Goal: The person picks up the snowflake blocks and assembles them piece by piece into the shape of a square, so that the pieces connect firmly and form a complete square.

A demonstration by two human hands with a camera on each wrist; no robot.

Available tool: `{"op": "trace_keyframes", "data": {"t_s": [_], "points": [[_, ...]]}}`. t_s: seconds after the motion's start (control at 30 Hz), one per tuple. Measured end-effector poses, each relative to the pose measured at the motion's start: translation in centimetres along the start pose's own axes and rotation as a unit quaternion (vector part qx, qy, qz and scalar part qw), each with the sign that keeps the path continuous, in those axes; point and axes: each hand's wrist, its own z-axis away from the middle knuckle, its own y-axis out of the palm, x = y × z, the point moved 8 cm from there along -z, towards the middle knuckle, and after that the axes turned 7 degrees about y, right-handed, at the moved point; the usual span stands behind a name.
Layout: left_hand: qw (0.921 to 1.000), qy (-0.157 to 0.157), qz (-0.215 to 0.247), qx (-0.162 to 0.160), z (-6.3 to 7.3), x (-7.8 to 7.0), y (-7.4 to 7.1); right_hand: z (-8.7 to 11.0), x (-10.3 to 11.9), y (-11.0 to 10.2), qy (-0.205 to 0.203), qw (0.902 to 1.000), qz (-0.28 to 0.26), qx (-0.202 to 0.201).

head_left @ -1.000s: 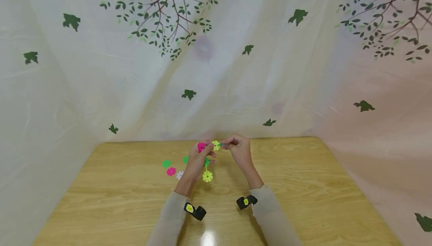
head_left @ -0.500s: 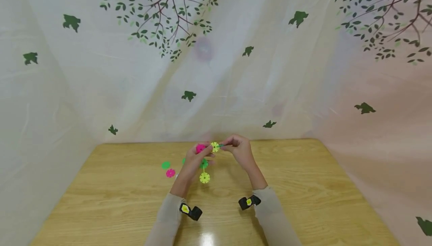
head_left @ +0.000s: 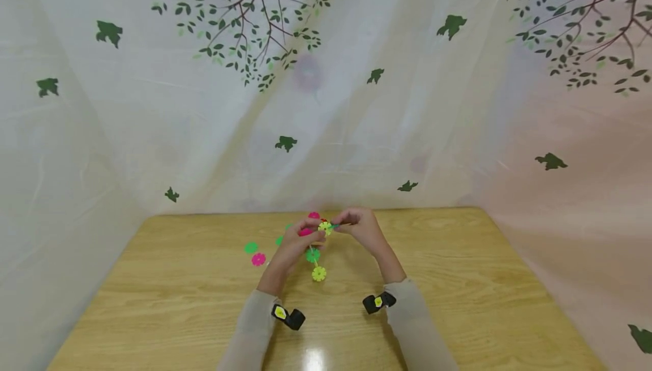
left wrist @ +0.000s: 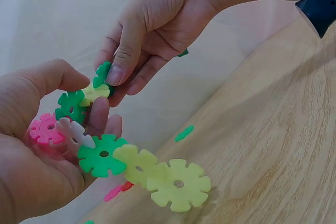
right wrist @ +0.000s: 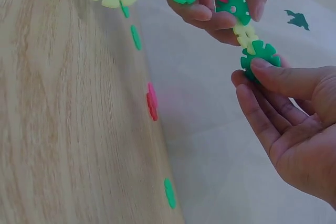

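My left hand (head_left: pixel 291 245) holds a chain of notched plastic interlocking discs. In the left wrist view its free end hangs below the palm: a pale yellow disc (left wrist: pixel 193 186), another yellow one, a green disc (left wrist: pixel 89 157), then a white disc (left wrist: pixel 67 129) and a pink disc (left wrist: pixel 44 135). Beyond these, a darker green disc (left wrist: pixel 65 103) sits by the left thumb, joined to a yellow disc (right wrist: pixel 244 33). My right hand (head_left: pixel 364 232) pinches a green disc (right wrist: pixel 269 51) between thumb and fingers, its edge against that yellow disc. How deep the slots meet cannot be told.
Loose discs lie on the wooden table (head_left: pixel 178 303): a green disc (head_left: pixel 251 247) and a pink disc (head_left: pixel 258 259) left of the hands, and a pink disc (head_left: pixel 314 215) near the far edge. A printed cloth (head_left: pixel 346 105) hangs behind the table.
Both hands have lowered slightly. The hanging end of the chain has shifted down and right, and a pink disc near the far edge has come into view. The grip stays on both sides.
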Motion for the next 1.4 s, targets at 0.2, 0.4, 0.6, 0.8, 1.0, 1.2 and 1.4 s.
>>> {"op": "trace_keyframes", "data": {"t_s": [0.2,0.4,0.6,0.8,1.0,1.2,1.4], "points": [[0.9996,0.002,-0.026,-0.013,-0.1,0.2,-0.4,0.0,0.0,0.7,0.001,0.9998,-0.003,0.02],[0.9988,-0.004,-0.036,-0.034,0.0,0.3,-0.8,-0.1,0.0,1.3,0.002,0.9995,-0.003,0.032],[0.9985,-0.013,-0.027,-0.047,0.0,0.6,-1.2,-0.1,0.3,1.6,0.005,0.9991,0.004,0.042],[0.9981,-0.024,-0.023,-0.053,0.0,1.0,-1.5,0.1,0.5,1.9,0.004,0.9984,0.01,0.056],[0.9981,-0.03,-0.018,-0.05,-0.1,1.2,-1.4,0.3,0.3,1.5,0.018,0.9959,0.043,0.077],[0.9978,-0.03,-0.024,-0.054,0.0,1.0,-1.5,0.6,1.0,-0.1,0.026,0.993,0.081,0.083],[0.998,-0.032,-0.03,-0.045,0.1,0.8,-1.6,-0.1,1.4,-2.3,0.017,0.9948,0.092,0.041]]}}
